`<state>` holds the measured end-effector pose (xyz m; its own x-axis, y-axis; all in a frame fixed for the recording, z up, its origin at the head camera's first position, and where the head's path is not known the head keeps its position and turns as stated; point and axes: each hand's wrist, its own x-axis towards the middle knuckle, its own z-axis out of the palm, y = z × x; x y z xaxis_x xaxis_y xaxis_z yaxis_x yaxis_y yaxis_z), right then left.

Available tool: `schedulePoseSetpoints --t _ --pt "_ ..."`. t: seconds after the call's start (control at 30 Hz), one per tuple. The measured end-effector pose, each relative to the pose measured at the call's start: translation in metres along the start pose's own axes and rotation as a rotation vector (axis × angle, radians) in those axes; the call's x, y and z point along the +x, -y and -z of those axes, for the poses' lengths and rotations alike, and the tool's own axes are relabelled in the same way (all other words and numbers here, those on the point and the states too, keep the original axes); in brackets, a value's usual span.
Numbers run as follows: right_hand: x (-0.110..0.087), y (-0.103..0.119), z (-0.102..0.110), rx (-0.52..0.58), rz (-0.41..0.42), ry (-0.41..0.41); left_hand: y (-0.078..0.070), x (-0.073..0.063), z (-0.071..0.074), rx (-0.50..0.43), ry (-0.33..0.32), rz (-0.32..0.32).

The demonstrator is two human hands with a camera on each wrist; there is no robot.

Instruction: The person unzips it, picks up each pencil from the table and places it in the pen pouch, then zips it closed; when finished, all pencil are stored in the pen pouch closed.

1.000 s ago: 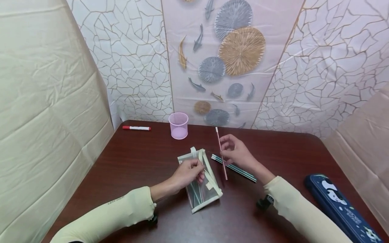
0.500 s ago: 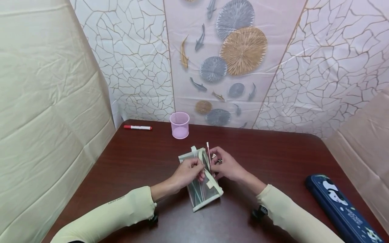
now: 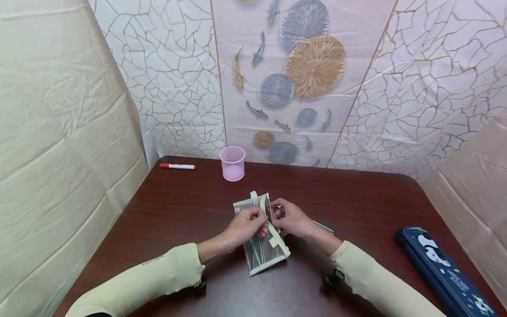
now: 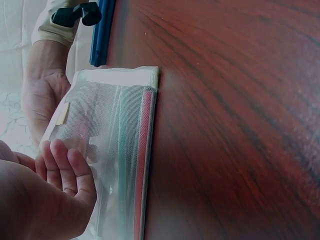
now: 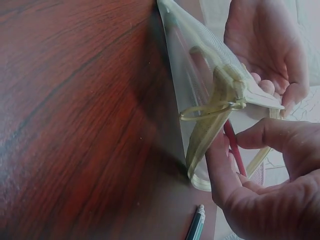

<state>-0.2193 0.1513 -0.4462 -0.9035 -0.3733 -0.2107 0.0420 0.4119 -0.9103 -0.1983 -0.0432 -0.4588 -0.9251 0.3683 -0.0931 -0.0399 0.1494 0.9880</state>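
A translucent mesh pencil pouch (image 3: 259, 259) with cream zipper edging lies on the table, its zipper side open. My left hand (image 3: 247, 223) pinches the zipper edge and holds it up. At the opening, my right hand (image 3: 293, 219) grips a red pencil (image 5: 235, 150) between thumb and fingers, and part of it sits inside the mouth. Through the mesh in the left wrist view, a green pencil (image 4: 123, 145) and a red strip (image 4: 144, 135) run lengthwise. Green pencils (image 3: 322, 226) lie on the table, mostly hidden under my right hand.
A pink mesh cup (image 3: 233, 169) stands at the back of the table (image 3: 190, 207). Left of it lies a red-and-white marker (image 3: 178, 166). A dark blue pencil case (image 3: 439, 264) with a panda print lies along the right side. Patterned cloth hangs behind the table.
My right hand has carried the red pencil leftward from above the green pencils to the pouch and lowered it into the opening. My left hand keeps its hold on the pouch edge.
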Motion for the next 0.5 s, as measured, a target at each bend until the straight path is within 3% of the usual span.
schedulePoseSetpoints --t 0.5 --pt "-0.0019 -0.0003 0.0014 0.002 -0.024 0.024 0.0035 0.0006 -0.0045 0.001 -0.015 -0.003"
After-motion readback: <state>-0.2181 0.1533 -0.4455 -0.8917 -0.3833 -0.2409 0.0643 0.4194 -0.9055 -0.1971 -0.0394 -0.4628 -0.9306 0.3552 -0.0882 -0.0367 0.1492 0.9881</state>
